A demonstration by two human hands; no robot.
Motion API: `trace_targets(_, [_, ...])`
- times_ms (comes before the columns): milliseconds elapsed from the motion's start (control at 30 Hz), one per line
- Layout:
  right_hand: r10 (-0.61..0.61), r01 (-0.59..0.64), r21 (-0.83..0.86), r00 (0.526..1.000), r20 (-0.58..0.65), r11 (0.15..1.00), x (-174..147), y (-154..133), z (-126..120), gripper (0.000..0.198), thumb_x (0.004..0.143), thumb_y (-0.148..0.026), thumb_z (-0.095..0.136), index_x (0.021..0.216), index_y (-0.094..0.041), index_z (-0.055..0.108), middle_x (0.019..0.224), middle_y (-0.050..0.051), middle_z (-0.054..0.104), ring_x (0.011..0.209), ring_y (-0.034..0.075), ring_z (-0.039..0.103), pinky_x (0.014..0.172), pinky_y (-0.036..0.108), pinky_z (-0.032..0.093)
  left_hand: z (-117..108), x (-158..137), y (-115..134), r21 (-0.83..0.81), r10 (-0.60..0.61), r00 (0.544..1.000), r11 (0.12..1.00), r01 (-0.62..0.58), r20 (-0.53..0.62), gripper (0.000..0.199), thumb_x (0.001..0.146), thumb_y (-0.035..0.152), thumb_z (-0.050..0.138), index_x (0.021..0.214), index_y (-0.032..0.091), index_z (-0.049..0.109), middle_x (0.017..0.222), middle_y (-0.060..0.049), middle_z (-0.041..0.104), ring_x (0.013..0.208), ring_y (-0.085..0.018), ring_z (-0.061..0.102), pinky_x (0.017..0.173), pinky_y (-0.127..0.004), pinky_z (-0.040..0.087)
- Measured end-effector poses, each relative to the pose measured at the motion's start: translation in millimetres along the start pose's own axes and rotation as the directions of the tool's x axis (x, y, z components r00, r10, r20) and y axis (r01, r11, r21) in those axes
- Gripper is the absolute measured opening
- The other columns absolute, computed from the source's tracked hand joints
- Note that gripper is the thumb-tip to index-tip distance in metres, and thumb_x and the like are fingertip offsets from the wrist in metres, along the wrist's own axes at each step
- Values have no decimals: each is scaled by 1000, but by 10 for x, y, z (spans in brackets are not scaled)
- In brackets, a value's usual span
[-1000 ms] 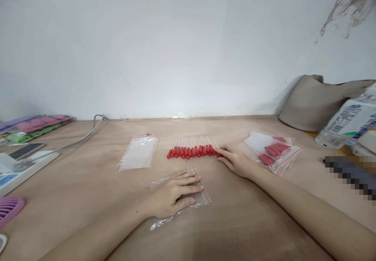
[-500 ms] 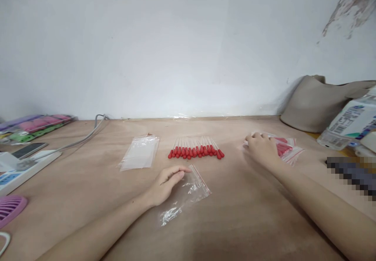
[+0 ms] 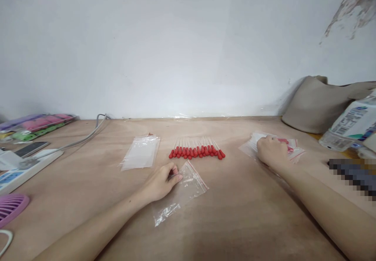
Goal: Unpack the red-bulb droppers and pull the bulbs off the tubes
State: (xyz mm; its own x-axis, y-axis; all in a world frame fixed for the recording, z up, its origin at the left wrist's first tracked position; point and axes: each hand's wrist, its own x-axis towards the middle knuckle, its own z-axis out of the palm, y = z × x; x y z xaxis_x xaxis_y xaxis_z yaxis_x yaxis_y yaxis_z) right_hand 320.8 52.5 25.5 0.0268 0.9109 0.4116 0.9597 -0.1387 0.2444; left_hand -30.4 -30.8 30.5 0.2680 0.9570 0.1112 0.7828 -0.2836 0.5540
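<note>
My left hand (image 3: 163, 180) is closed, thumb and curled fingers pinching the edge of a clear zip bag (image 3: 188, 184) that lies on the table. The bag looks flat, with a red line along its zip end. Just beyond it, a row of sticks with rounded red heads (image 3: 196, 151) lies with the heads toward me. At the right, my right hand (image 3: 272, 151) is closed like a fist over a pile of zip bags (image 3: 251, 145) with red items inside. What its fingers hold, if anything, is hidden behind the hand.
A stack of clear bags (image 3: 141, 153) lies left of the sticks. Further left are a power strip (image 3: 35, 167) with a cable, a phone (image 3: 32, 149), colourful packets (image 3: 47, 124) and a purple slatted object (image 3: 13, 208). A beige bag (image 3: 317, 104) and plastic bottle (image 3: 346, 124) stand right.
My right hand has shifted right across the pile and curled into a fist. My left fingers have curled in, and the clear zip bag has moved slightly left with them.
</note>
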Motion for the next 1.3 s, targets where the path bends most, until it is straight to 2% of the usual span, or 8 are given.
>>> trace_targets(133, [104, -98, 40, 975, -198, 994, 42, 75, -60, 24, 77, -4, 35, 84, -2, 58, 75, 23, 59, 72, 32, 59, 59, 36, 35, -283, 129, -156, -112, -29, 982, 994, 8, -187, 23, 82, 41, 46, 79, 19, 45, 63, 4, 49, 56, -12, 49, 51, -23, 37])
trace_targets(267, [107, -96, 48, 927, -359, 994, 120, 112, -284, 30, 87, -16, 25, 86, -7, 53, 71, 16, 58, 61, 24, 55, 54, 30, 29, -742, 274, -529, -82, -221, 852, 975, 207, -475, 25, 80, 40, 48, 93, 21, 39, 68, 4, 51, 49, -11, 50, 48, -23, 37])
trace_targets(567, [-212, 512, 381, 768, -605, 770, -329, -536, -721, 26, 90, -23, 27, 80, -17, 50, 67, 6, 54, 58, 16, 48, 53, 27, 33, -809, 230, -924, 141, -173, 754, 932, 332, -633, 27, 71, 32, 61, 78, 20, 37, 78, -3, 52, 89, -29, 53, 70, -38, 38])
trace_targets(700, [-413, 724, 285, 621, -666, 628, -617, -921, -784, 31, 88, -13, 26, 70, -20, 50, 62, 4, 50, 57, 14, 44, 54, 27, 31, -721, 261, -664, 256, 11, 739, 941, 220, -674, 20, 76, 28, 55, 86, 18, 42, 103, -8, 48, 114, -36, 35, 92, -50, 26])
trace_targets(833, [-551, 845, 94, 424, -719, 526, -794, -1222, -750, 27, 85, -8, 31, 73, -18, 52, 60, 2, 50, 54, 14, 42, 51, 29, 28, -494, 182, -220, 308, 193, 808, 951, -15, -557, 17, 81, 27, 49, 95, 19, 44, 111, -6, 49, 108, -23, 45, 95, -38, 34])
trace_targets(933, [-591, 893, 94, 366, -719, 439, -909, -1341, -721, 26, 85, -7, 31, 75, -17, 53, 64, 3, 52, 55, 14, 44, 54, 29, 32, -249, 24, 113, 138, 321, 882, 947, -291, -345, 16, 86, 28, 43, 99, 20, 47, 108, -6, 52, 105, -20, 48, 91, -34, 38])
trace_targets(1133, [-598, 828, 517, 531, -600, 217, -934, -1166, -695, 21, 90, -24, 34, 86, -15, 52, 77, 6, 56, 69, 15, 50, 60, 25, 39, 20, -161, 372, -103, 395, 919, 913, -394, -14, 24, 90, 27, 38, 111, 21, 48, 112, -7, 54, 103, -18, 51, 90, -32, 42])
trace_targets(1300, [-445, 592, 744, 781, -437, 308, -709, -860, -486, 15, 84, -23, 46, 73, -17, 53, 63, 1, 54, 61, 12, 48, 60, 25, 39, 80, -174, 269, -27, 386, 912, 922, -386, 142, 50, 85, 38, 47, 131, 24, 34, 135, -7, 39, 121, -23, 40, 101, -38, 35])
